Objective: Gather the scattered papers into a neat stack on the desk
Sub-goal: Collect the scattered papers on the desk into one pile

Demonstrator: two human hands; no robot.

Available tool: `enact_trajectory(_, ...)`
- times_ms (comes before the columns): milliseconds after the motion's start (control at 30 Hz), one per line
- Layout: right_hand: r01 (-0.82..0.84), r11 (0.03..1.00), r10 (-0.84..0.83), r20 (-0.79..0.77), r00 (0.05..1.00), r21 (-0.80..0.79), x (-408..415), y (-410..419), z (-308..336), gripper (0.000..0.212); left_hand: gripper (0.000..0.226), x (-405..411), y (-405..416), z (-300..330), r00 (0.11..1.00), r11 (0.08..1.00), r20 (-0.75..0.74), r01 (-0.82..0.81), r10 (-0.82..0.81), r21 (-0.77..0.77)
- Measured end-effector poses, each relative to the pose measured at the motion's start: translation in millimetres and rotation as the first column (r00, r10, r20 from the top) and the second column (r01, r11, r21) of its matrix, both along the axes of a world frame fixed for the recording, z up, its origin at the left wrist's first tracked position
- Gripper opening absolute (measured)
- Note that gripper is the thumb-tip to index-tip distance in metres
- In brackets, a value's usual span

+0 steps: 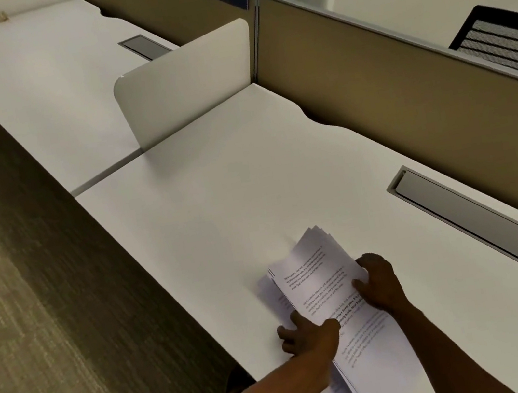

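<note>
Near the front edge of the plain white desk (217,203) lies a loose, fanned stack of white printed papers (324,285). Left hand (303,334) presses on the stack's left edge, fingers curled and slightly apart. Right hand (376,283) clasps the right edge, thumb on top, fingers wrapped around the sheets. Beyond sits a grey metal cable tray (485,227) before a tan fabric partition (403,86).

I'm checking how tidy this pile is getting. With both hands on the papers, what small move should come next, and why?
Probably squeeze the two hands toward each other to square the edges. The papers are gathered on the desk but fanned: far corners splay apart and sheets stick out on the left. The left hand and right hand already flank the long sides.
</note>
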State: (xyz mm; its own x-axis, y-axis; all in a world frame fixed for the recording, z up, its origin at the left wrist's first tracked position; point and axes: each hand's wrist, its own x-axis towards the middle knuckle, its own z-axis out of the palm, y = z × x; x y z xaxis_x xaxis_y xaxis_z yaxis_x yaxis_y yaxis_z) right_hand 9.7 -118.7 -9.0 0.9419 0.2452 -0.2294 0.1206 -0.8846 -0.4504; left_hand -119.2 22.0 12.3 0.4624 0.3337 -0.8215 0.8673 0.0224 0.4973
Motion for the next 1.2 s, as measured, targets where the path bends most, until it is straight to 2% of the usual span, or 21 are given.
enact_trajectory(100,0.017,1.000,-0.019,-0.085,0.996,-0.026,-4.8,-1.1,-6.1,0.045,0.087,3.2,3.1,-3.9,0.999,1.000,0.037,-0.024,0.024,-0.012)
enact_trajectory(267,0.042,0.998,-0.047,-0.095,0.994,-0.055,-8.3,-3.1,-6.7,0.054,0.075,4.4,15.7,-9.3,0.993,0.998,0.106,-0.056,0.055,0.011)
enact_trajectory(500,0.078,0.994,-0.084,-0.071,0.994,-0.079,-11.3,1.0,-2.1,0.049,0.058,12.0,23.1,-6.8,0.964,0.985,0.211,-0.145,0.163,-0.097)
enact_trajectory(633,0.145,0.988,-0.149,-0.078,0.986,-0.052,-13.8,0.4,-3.7,0.041,0.060,16.6,28.4,-3.3,0.958,0.992,0.261,-0.102,0.119,-0.079)
enact_trajectory(867,0.379,0.908,-0.343,-0.206,0.917,0.176,-17.9,-8.3,-4.0,0.022,0.057,27.5,49.5,-6.8,0.960,0.999,0.277,0.029,-0.038,0.035)
enact_trajectory(933,0.426,0.876,-0.371,-0.247,0.895,0.229,-20.0,-10.6,-4.6,0.021,0.057,29.2,53.4,-10.3,0.948,1.000,0.319,0.005,0.001,-0.018)
enact_trajectory(1067,0.513,0.787,-0.434,-0.285,0.855,0.343,-23.6,-15.6,-7.6,0.042,0.057,31.5,64.9,-18.5,0.896,0.992,0.440,0.004,0.052,-0.123)
enact_trajectory(1133,0.545,0.738,-0.441,-0.327,0.836,0.397,-24.4,-19.1,-8.4,0.054,0.068,31.6,71.0,-18.1,0.890,0.989,0.454,0.019,0.049,-0.144)
enact_trajectory(1200,0.570,0.699,-0.429,-0.384,0.817,0.433,-24.1,-22.3,-9.6,0.055,0.082,30.9,75.1,-18.0,0.890,0.977,0.449,0.017,0.082,-0.212)
